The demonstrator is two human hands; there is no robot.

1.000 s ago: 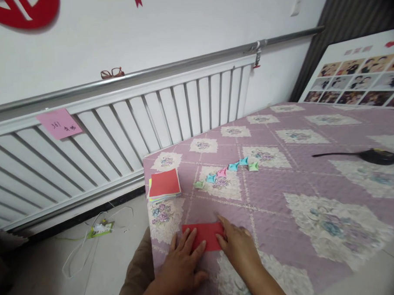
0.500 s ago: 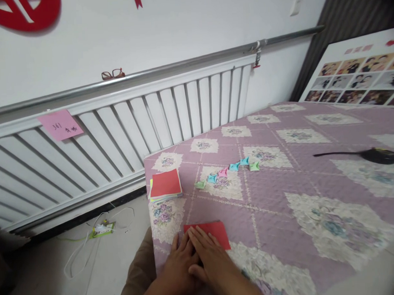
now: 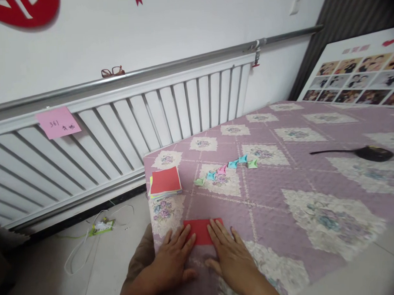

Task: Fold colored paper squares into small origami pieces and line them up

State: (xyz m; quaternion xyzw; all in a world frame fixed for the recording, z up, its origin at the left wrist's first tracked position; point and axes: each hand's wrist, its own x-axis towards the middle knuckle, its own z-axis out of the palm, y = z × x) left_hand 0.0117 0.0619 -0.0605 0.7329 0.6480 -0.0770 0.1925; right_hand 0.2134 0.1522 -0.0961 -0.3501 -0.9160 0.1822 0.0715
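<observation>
1. Pink note (image 3: 58,122), far left on the radiator (image 3: 150,119): the handwritten "361" is readable, but the marks below it are too small to read. A pair of glasses (image 3: 112,72) rests on the pipe at 1 o'clock from the note. No brand name shows anywhere.

2. Paper stack (image 3: 165,182), red square on top: it lies on the quilt (image 3: 283,178) at 11 o'clock from the red sheet.

3. Left hand (image 3: 171,261): flat, palm down, fingers spread, with fingertips on the red sheet (image 3: 202,231) at its 8 o'clock.

4. Red sheet: a flat rectangle near the quilt's front edge, pinned under both sets of fingertips.

5. Right hand (image 3: 233,259): flat, fingers extended onto the sheet at its 4 o'clock. The hands lie side by side and apart, and neither is closed on anything.

6. Handling, as judged: the sheet is thin, very light and limp. It creases readily and tears easily. The padded quilt yields under pressure, so the sheet may shift. Pinch it at a free corner or edge, or hold it flat with the fingertips.

7. Folded paper pieces (image 3: 226,170): a short row at 1 o'clock from the sheet.

8. Black long-handled object (image 3: 373,153): at 2 o'clock, well apart.

9. Photo board (image 3: 360,71), far right: no legible writing.
</observation>
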